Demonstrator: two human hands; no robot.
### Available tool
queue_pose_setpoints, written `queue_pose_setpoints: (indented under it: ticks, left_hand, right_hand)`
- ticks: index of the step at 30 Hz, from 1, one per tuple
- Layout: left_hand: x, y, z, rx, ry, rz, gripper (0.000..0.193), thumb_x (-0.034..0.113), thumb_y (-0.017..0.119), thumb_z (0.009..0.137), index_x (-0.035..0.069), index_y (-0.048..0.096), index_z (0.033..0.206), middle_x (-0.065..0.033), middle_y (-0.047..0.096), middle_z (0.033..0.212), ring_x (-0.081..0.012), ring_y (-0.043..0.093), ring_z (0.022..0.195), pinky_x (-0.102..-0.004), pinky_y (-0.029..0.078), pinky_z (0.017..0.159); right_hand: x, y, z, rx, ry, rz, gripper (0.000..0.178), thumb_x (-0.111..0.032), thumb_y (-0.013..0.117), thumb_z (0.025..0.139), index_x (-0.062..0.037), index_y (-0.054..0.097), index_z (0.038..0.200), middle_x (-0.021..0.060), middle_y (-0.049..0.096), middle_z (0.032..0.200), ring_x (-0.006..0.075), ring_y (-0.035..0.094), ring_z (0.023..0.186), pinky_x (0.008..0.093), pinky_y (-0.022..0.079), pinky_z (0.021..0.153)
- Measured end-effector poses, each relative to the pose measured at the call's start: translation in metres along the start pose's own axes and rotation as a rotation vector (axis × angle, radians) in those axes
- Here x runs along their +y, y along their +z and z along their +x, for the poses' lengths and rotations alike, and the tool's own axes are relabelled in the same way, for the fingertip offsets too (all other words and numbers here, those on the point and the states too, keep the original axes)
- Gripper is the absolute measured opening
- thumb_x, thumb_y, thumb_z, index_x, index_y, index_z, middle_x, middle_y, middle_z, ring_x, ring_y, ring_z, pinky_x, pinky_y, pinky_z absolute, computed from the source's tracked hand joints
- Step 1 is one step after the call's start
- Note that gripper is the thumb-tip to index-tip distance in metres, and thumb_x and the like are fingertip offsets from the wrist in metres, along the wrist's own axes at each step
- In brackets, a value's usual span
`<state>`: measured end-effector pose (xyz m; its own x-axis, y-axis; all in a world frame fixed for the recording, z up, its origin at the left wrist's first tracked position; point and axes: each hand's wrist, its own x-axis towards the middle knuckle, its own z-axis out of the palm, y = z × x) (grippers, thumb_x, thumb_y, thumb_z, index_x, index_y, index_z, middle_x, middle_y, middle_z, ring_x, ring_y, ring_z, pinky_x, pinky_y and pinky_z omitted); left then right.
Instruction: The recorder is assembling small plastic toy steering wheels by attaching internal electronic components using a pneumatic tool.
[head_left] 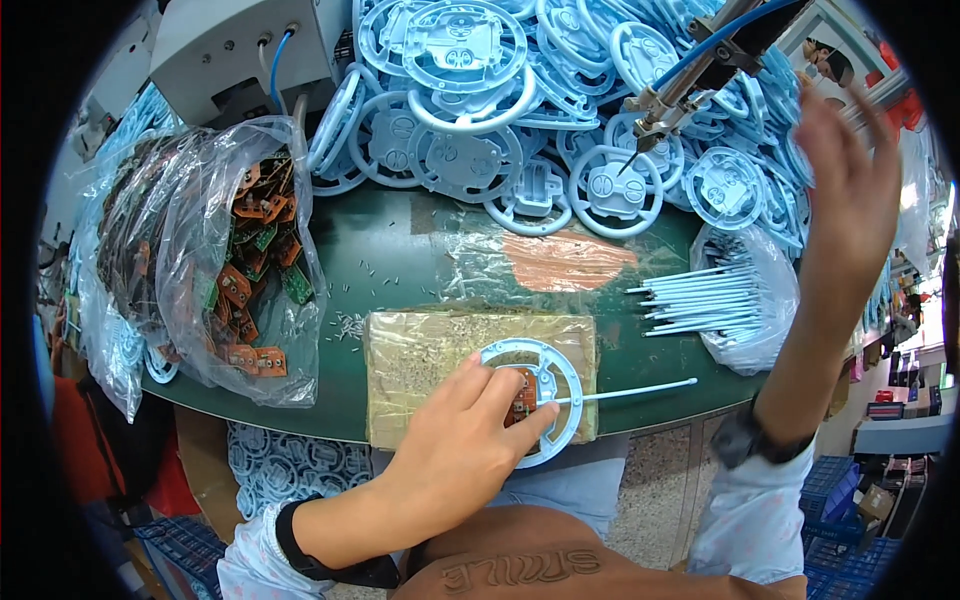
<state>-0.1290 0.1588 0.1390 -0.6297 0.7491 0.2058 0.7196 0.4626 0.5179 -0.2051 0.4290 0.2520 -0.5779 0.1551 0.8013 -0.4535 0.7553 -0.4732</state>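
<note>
My left hand [465,425] is closed on a light-blue plastic steering-wheel-shaped part [571,410], thumb and fingers pressing it down on a tape-wrapped block [410,345]. Partly under the fingers, an orange-brown circuit board [522,400] lies in the wheel's middle. From the wheel a thin light-blue stick [645,390] points right. My right hand [850,165] is raised at the upper right, beside a metal bar; its fingers are smeared by motion, and whether it grips anything cannot be made out. Left of it hangs a screwdriver-like tool [660,120] with a thin bit pointing down.
A heap of blue wheel parts [465,160] covers the table's back. On the left lies a clear bag of circuit boards [240,290]; on the right, a bag of blue sticks [715,300]. Small screws [350,325] are scattered near the block. A grey machine [240,55] stands back left.
</note>
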Motion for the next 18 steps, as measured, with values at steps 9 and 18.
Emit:
queue_pose_setpoints:
  ticks: [9,18]
  left_hand:
    - [0.004,0.009,0.0,0.114,-0.004,-0.002,0.036,0.01,0.064,0.076,0.008,0.072,0.111,-0.0125,0.056,0.105,-0.0286,0.057,0.098,-0.0471,0.048,0.099]
    - [-0.001,0.012,-0.006,0.145,0.022,-0.003,0.034,0.015,0.06,0.079,0.004,0.068,0.11,-0.0123,0.058,0.106,-0.0277,0.057,0.103,-0.0453,0.046,0.103]
  right_hand:
    - [0.031,-0.014,0.074,-0.51,0.246,0.887,0.054,-0.042,0.05,0.1,0.0054,0.049,0.126,0.0208,0.066,0.109,0.0308,0.068,0.098,0.0383,0.057,0.081]
    - [0.145,-0.294,0.143,-0.691,0.313,1.101,0.025,-0.029,0.059,0.1,-0.0108,0.05,0.085,-0.0023,0.051,0.07,0.0051,0.053,0.056,0.0192,0.043,0.062]
